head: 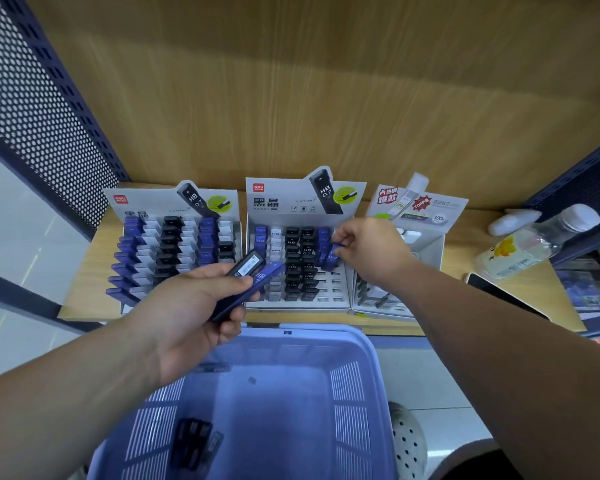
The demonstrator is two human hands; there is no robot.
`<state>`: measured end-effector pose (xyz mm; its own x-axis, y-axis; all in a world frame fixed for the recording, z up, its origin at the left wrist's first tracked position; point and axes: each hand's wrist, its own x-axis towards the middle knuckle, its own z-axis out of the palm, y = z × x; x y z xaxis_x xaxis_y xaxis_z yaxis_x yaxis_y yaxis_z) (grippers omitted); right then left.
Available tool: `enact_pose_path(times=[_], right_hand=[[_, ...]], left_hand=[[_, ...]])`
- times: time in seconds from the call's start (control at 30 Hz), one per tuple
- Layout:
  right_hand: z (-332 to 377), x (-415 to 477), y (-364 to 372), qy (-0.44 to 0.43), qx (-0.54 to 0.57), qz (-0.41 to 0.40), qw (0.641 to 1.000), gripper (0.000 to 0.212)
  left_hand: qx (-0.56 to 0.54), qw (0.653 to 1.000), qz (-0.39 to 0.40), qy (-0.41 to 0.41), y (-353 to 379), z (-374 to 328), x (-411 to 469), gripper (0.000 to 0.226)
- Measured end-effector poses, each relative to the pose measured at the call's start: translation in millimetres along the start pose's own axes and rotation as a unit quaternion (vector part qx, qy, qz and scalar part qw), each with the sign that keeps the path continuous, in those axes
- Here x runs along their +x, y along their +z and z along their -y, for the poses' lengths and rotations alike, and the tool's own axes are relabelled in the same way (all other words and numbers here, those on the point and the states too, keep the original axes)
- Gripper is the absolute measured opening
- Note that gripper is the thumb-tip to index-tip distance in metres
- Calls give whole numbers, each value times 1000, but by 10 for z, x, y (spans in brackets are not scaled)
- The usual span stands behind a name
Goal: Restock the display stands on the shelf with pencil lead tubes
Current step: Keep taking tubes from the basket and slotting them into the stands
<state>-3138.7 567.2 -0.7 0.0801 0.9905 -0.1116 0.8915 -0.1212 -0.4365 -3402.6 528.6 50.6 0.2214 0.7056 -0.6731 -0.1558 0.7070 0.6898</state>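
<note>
Pinching blue tube (332,257) at stand (340,282), black tubes (191,441) in basket (347,386)

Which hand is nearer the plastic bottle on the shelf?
Right. The right hand is at the middle stand, left of the bottle; the left hand is farther left, holding tubes.

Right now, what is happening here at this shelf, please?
A person is restocking pencil lead tubes. The right hand pinches a blue tube at the right part of the middle display stand, just above some empty slots. The left hand grips spare tubes, black and blue, in front of the stand. Below, a blue basket holds a few dark tubes.
</note>
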Motion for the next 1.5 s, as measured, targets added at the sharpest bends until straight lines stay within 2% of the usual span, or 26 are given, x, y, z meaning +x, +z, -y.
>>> enact_pose_path(times=[0.1, 0.33, 0.5, 0.7, 0.77, 0.83, 0.87, 0.9, 0.97, 1.0, 1.07, 1.17, 1.33, 1.43, 1.5], right_hand=[[21, 30, 57, -20, -26, 19, 999, 11], [38, 37, 103, -55, -41, 13, 998, 11], [42, 32, 171, -79, -92, 14, 993, 11], [65, -17, 164, -79, -177, 96, 976, 22], [111, -49, 107, -94, -185, 78, 975, 21], [256, -94, 2, -87, -103, 13, 991, 20], [366, -132, -78, -67, -16, -2, 998, 25], [483, -184, -171, -38, 92, 21, 995, 31], [689, -330, -330, 12, 257, 153, 954, 38], [736, -398, -368, 10, 274, 210, 938, 37], [738, -493, -388, -15, 249, 261, 933, 30], [645, -539, -401, -15, 272, 273, 923, 20], [545, -617, -490, 18, 350, 280, 894, 23], [506, -679, -509, -13, 351, 316, 881, 22], [500, -706, -498, -37, 325, 330, 886, 19]], left_hand=[[-2, 1000, -6, -1, -23, -33, -7, 9], [3, 1000, 1, -4, -46, -50, 7, 14], [7, 1000, 12, -7, -44, -46, -14, 16], [8, 1000, 20, -1, 9, -57, -53, 19], [17, 1000, 25, 4, 41, -47, -67, 19], [43, 998, 35, 12, 61, -28, -79, 19], [59, 997, 40, 16, 69, -19, -84, 20], [77, 996, 45, 20, 74, -11, -82, 21], [118, 991, 59, 22, 99, 8, -94, 23], [134, 989, 63, 20, 118, 18, -104, 24], [146, 987, 63, 17, 163, 46, -121, 23], [134, 989, 63, 14, 224, 77, -146, 22], [62, 994, 86, 31, 301, 88, -144, 18], [60, 992, 99, 50, 344, 115, -138, 6], [75, 990, 100, 59, 358, 139, -124, 3]])
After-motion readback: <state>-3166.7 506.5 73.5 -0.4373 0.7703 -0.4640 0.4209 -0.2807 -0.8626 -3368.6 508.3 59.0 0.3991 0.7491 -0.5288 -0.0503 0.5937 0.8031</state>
